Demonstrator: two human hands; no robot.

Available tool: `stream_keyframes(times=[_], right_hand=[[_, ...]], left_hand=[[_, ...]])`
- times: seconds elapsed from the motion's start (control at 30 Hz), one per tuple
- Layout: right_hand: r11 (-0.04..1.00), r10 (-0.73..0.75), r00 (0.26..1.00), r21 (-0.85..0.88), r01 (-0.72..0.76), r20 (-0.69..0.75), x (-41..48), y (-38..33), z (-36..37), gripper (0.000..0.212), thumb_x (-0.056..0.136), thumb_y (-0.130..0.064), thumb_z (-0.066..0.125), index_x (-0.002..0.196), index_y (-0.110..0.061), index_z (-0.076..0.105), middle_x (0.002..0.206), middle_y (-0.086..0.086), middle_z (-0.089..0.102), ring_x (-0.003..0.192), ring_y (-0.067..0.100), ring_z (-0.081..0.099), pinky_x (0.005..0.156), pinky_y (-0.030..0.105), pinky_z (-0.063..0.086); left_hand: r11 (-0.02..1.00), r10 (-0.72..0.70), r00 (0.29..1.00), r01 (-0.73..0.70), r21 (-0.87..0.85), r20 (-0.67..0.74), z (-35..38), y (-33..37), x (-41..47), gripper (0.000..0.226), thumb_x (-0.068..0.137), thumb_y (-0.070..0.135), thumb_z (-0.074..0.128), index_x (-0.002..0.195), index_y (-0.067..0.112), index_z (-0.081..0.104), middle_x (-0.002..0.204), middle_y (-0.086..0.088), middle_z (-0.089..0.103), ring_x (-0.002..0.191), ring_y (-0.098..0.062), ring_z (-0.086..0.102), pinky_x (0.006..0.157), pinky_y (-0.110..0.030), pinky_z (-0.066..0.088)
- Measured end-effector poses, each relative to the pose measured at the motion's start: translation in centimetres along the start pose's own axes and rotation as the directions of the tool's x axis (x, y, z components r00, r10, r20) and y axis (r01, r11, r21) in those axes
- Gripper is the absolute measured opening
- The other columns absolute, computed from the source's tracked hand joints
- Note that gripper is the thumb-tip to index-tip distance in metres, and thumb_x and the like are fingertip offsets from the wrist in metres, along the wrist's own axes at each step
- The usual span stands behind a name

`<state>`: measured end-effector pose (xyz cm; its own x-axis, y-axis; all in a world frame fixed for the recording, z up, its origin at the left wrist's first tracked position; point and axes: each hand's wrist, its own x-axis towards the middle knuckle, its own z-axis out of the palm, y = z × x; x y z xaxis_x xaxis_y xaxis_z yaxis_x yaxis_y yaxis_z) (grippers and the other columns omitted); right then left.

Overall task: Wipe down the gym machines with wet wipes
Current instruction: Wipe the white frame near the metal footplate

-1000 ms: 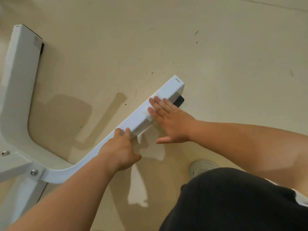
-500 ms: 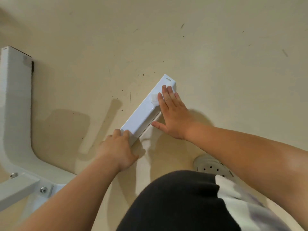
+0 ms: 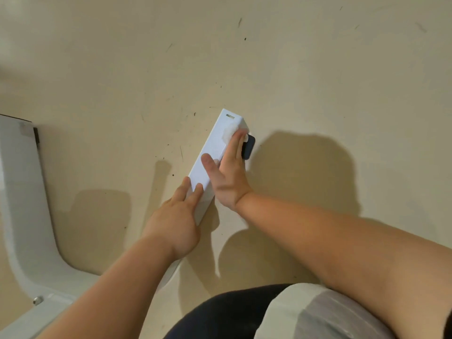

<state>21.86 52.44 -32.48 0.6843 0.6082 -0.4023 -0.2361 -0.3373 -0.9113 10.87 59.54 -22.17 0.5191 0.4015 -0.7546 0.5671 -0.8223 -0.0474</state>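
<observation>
A white steel base leg of a gym machine lies low over the beige floor, ending in a capped tip with a dark rubber foot under it. My right hand lies along the leg's right side with straight fingers, pressing a white wet wipe against the tip, thumb on the top face. My left hand rests on the leg nearer to me, fingers extended on the top face.
The frame curves left into a second white leg with a bolt at the joint. The beige floor carries small dark specks. My knee in dark and white cloth fills the bottom edge.
My right hand has slid the wipe farther along the leg to its tip and turned onto the right side. The left hand followed up the leg. The view shifted left.
</observation>
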Motion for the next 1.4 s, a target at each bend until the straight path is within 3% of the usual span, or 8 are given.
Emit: stream_keyframes(times=[0.1, 0.2, 0.4, 0.63, 0.77, 0.9, 1.2, 1.4], right_hand=[[0.998, 0.065, 0.995, -0.007, -0.066, -0.080, 2.4, -0.8, -1.2, 0.124, 0.075, -0.088, 0.026, 0.154, -0.012, -0.031, 0.164, -0.001, -0.035, 0.144, 0.000, -0.035, 0.127, 0.040, -0.009], [1.000, 0.031, 0.997, -0.002, -0.031, -0.075, 1.8, 0.0, -0.5, 0.125, 0.076, -0.088, 0.029, 0.154, -0.011, -0.032, 0.165, 0.002, -0.033, 0.151, 0.010, -0.031, 0.128, 0.045, -0.006], [1.000, 0.016, 0.989, -0.025, -0.012, 0.149, -3.1, 1.1, 1.7, 0.126, 0.073, -0.087, 0.037, 0.154, -0.021, -0.033, 0.159, -0.002, -0.044, 0.144, 0.007, -0.043, 0.126, 0.043, -0.011], [0.993, 0.112, 0.991, -0.036, -0.115, -0.078, 2.7, -1.2, -1.3, 0.133, 0.067, -0.093, 0.030, 0.154, -0.012, -0.032, 0.164, -0.001, -0.035, 0.148, 0.006, -0.035, 0.127, 0.041, -0.011], [0.999, 0.042, 0.999, -0.030, -0.043, -0.014, -0.3, 0.0, 0.6, 0.132, 0.071, -0.087, 0.039, 0.156, -0.012, -0.028, 0.167, 0.004, -0.029, 0.150, 0.009, -0.033, 0.128, 0.042, -0.008], [0.995, 0.074, 0.980, -0.078, -0.061, 0.183, -4.2, 1.7, 1.8, 0.134, 0.070, -0.088, 0.042, 0.155, -0.016, -0.032, 0.162, -0.002, -0.039, 0.147, 0.009, -0.039, 0.127, 0.042, -0.009], [0.997, 0.071, 0.991, -0.011, -0.072, -0.113, 2.5, -0.9, -0.5, 0.129, 0.073, -0.089, 0.033, 0.153, -0.012, -0.033, 0.164, 0.000, -0.035, 0.151, 0.009, -0.031, 0.127, 0.044, -0.007], [0.998, -0.019, 0.993, -0.057, 0.026, 0.116, -3.3, 1.6, 2.2, 0.127, 0.073, -0.084, 0.043, 0.152, -0.022, -0.035, 0.159, -0.001, -0.043, 0.140, 0.003, -0.045, 0.127, 0.038, -0.011]], left_hand=[[1.000, 0.000, 1.000, 0.000, -0.005, 0.001, -0.2, 0.4, 0.2, 0.092, 0.089, 0.016, 0.049, 0.160, 0.039, -0.004, 0.166, 0.013, -0.021, 0.146, -0.021, 0.034, 0.102, -0.031, 0.042], [1.000, 0.008, 1.000, -0.007, -0.015, 0.020, -0.4, 0.4, 0.2, 0.091, 0.089, 0.016, 0.049, 0.160, 0.039, -0.004, 0.166, 0.012, -0.020, 0.146, -0.022, 0.035, 0.105, -0.031, 0.041], [0.997, 0.044, 0.999, -0.043, -0.058, 0.024, -0.4, 0.2, 0.0, 0.097, 0.087, 0.015, 0.048, 0.155, 0.051, -0.011, 0.166, 0.015, -0.018, 0.139, -0.024, 0.044, 0.092, -0.029, 0.043], [0.999, 0.015, 0.999, -0.013, -0.036, 0.048, -0.6, 0.2, 0.1, 0.091, 0.090, 0.019, 0.050, 0.160, 0.037, -0.005, 0.166, 0.012, -0.022, 0.149, -0.021, 0.029, 0.110, -0.032, 0.038], [0.999, 0.024, 0.998, -0.022, -0.044, 0.058, -0.5, 0.3, 0.0, 0.093, 0.090, 0.021, 0.051, 0.160, 0.039, -0.008, 0.166, 0.010, -0.023, 0.149, -0.021, 0.031, 0.108, -0.032, 0.038], [0.997, 0.027, 0.998, -0.022, -0.071, 0.064, -0.5, 0.4, 0.2, 0.087, 0.093, 0.018, 0.046, 0.161, 0.036, -0.005, 0.165, 0.012, -0.024, 0.152, -0.017, 0.023, 0.114, -0.030, 0.032], [0.996, 0.022, 0.998, -0.017, -0.082, 0.054, -0.3, -0.1, 0.1, 0.092, 0.090, 0.018, 0.048, 0.160, 0.038, -0.008, 0.165, 0.012, -0.025, 0.152, -0.021, 0.022, 0.114, -0.031, 0.032], [0.995, 0.047, 0.997, -0.040, -0.093, 0.066, -0.2, 0.0, 0.1, 0.089, 0.092, 0.019, 0.048, 0.160, 0.038, -0.006, 0.166, 0.010, -0.023, 0.153, -0.020, 0.020, 0.116, -0.031, 0.030]])
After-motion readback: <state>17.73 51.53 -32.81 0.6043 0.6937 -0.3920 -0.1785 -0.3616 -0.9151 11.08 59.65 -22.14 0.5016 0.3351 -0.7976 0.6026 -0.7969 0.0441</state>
